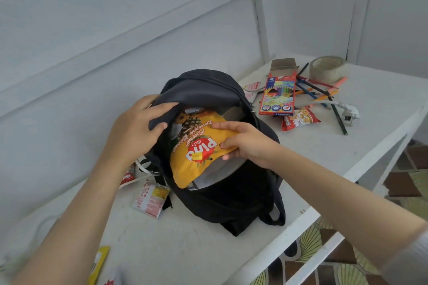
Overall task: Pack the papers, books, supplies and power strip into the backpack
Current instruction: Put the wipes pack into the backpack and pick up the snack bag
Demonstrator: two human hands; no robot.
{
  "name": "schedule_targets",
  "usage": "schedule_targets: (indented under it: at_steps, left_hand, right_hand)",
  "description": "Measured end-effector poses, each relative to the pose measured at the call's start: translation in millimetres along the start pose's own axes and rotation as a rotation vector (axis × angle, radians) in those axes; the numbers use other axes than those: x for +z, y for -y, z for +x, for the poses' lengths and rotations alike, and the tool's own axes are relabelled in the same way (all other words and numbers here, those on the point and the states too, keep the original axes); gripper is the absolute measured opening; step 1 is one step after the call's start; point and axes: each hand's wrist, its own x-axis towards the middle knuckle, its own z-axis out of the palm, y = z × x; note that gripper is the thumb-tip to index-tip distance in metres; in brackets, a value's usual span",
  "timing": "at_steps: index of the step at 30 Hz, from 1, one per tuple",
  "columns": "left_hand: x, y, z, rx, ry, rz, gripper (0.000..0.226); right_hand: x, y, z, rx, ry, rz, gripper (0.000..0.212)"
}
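Note:
A black backpack [234, 194] lies open on the white table [301, 152]. My left hand [136, 127] grips the upper flap of its opening and holds it up. My right hand [245, 143] holds a yellow pineapple biscuit packet [196, 152] by its right edge, half inside the opening. White papers [215, 174] show inside the bag under the packet. A white cord [143, 169] runs out from behind the bag at the left, and a white plug [349, 112] lies at the right.
A coloured-pencil box [279, 95], loose pencils [319, 90], a tape roll [327, 68] and a red snack packet [300, 119] lie at the back right. A small pink-and-white packet [151, 199] sits left of the bag, a yellow item [99, 264] near the front edge. The wall is close behind.

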Motion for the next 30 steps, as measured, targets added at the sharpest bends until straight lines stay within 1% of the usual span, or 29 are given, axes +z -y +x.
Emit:
schedule_targets:
  at_steps: [5, 7, 10, 12, 13, 15, 19, 23, 30]
  left_hand:
    - [-4, -3, 2, 0.008, 0.042, 0.010, 0.055]
    - [-3, -2, 1, -0.010, 0.055, 0.011, 0.055]
    - [-3, 2, -2, -0.015, 0.058, -0.006, 0.056]
    - [-3, 5, -3, -0.008, 0.053, -0.011, 0.056]
    - [-2, 6, -4, -0.008, 0.051, -0.010, 0.056]
    - [-1, 7, -5, -0.008, 0.049, -0.013, 0.056]
    - [1, 9, -5, 0.001, 0.043, -0.021, 0.056]
    - [2, 9, -7, 0.007, 0.044, -0.043, 0.055]
    - [0, 15, -6, 0.052, 0.060, -0.066, 0.056]
  right_hand:
    - [13, 13, 19, 0.079, 0.030, -0.016, 0.047]
    - [22, 13, 26, 0.092, 0.002, 0.043, 0.046]
    - [34, 2, 28, -0.009, -0.100, 0.207, 0.041]
    - [39, -11, 23, -0.084, -0.125, 0.248, 0.036]
    - [41, -17, 20, -0.094, -0.114, 0.231, 0.034]
    - [45, -24, 15, -0.047, -0.072, 0.162, 0.033]
    - [47, -24, 21, 0.049, -0.029, 0.103, 0.039]
    - [50, -19, 33, 0.079, 0.001, 0.190, 0.045]
    - [60, -18, 55, 0.086, 0.034, 0.403, 0.039]
